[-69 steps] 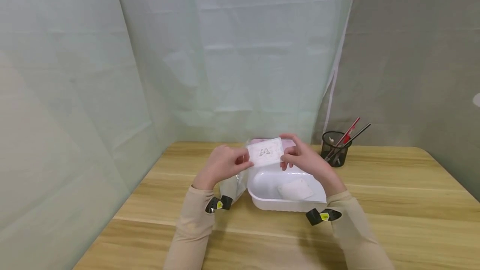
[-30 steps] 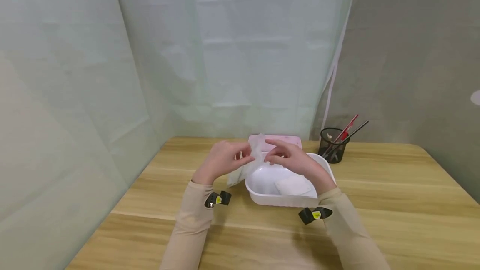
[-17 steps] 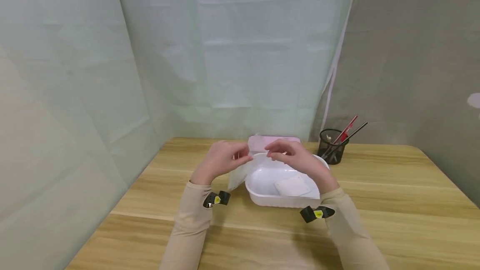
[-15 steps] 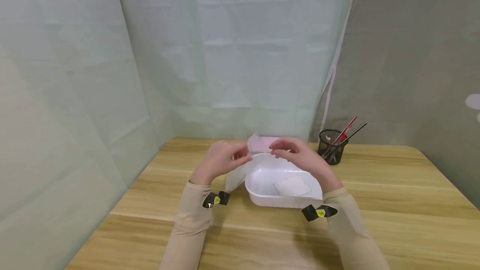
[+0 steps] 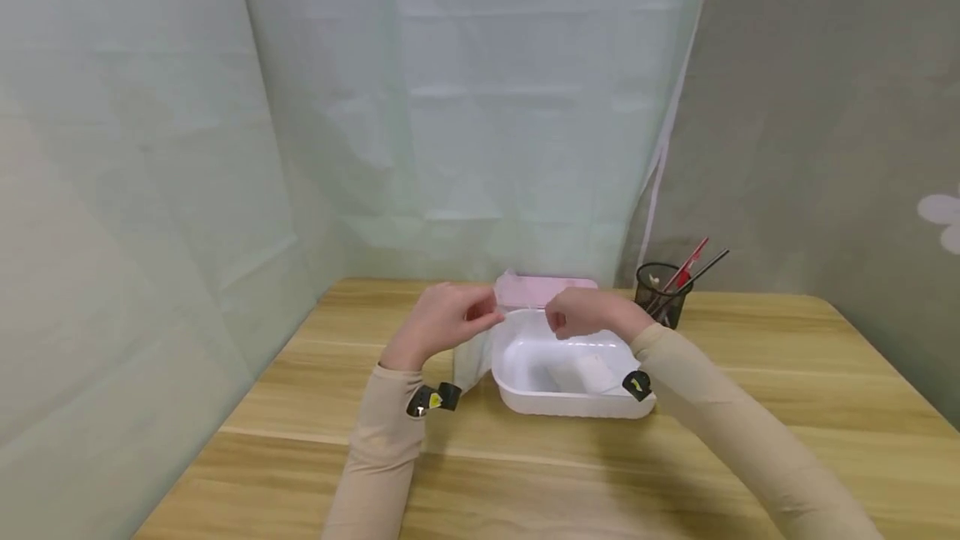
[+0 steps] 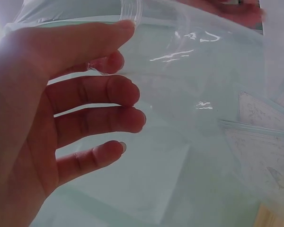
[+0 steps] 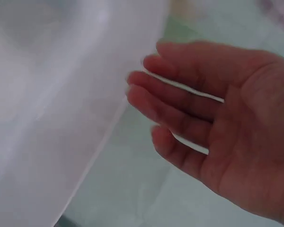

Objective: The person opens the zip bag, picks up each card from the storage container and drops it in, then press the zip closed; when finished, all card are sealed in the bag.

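Left hand [image 5: 442, 330] pinches the clear plastic bag [image 6: 194, 109] by its zip edge at the white tub's [image 5: 525, 394] 9 o'clock rim on the counter [image 5: 525, 482], right hand [image 5: 588, 315] loosely open, empty above the tub; bag looks light, limp, slippery, so grip the stiffer zip strip.

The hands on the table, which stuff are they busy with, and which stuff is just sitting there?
Busy with:
left hand
right hand
clear plastic bag
white tub
white packet

Just sitting there:
pen cup
pens
pink box
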